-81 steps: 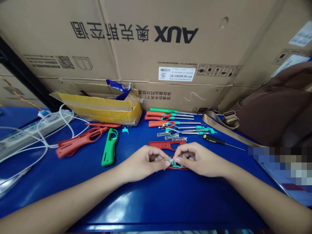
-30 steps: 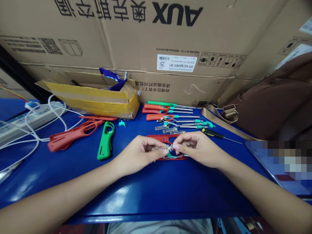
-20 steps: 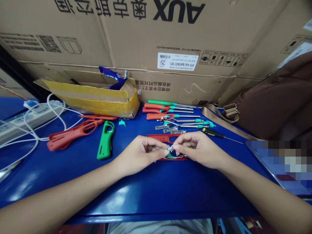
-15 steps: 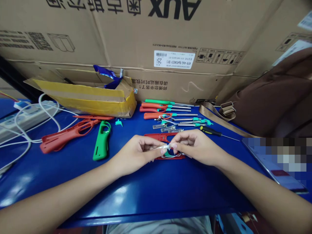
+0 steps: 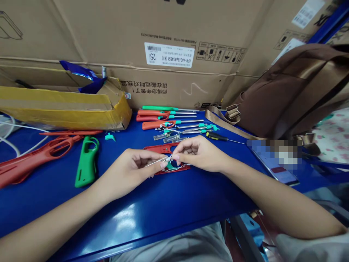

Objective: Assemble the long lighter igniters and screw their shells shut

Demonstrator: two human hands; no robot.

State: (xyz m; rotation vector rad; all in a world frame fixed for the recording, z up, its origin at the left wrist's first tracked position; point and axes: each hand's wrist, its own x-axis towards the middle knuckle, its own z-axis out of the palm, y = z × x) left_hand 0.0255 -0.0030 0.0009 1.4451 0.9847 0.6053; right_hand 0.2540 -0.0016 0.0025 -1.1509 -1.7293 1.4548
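In the head view my left hand (image 5: 133, 167) pinches a small clear lighter fuel tank (image 5: 165, 159) between thumb and fingers. The fingertips of my right hand (image 5: 201, 154) close at the tank's tip, by a thin white wire; exactly what they grip is too small to make out. Beneath both hands lies an open red lighter shell (image 5: 156, 149), partly hidden, with a green piece and white wire (image 5: 178, 168) in it. Just beyond are more clear tanks (image 5: 170, 137), metal lighter tubes (image 5: 192, 130) and several long-necked lighters (image 5: 155, 124).
A green shell (image 5: 86, 162) and red shells (image 5: 35, 156) lie at left, near a small teal piece (image 5: 110, 137). Behind stands a yellow-taped box (image 5: 120, 118). On the right are a screwdriver (image 5: 216, 136), a phone (image 5: 272, 165) and a brown bag (image 5: 278, 94).
The view has swung to the right, so everything sits further left in it. Both hands remain together at the tank above the red shell, with little change in their hold.
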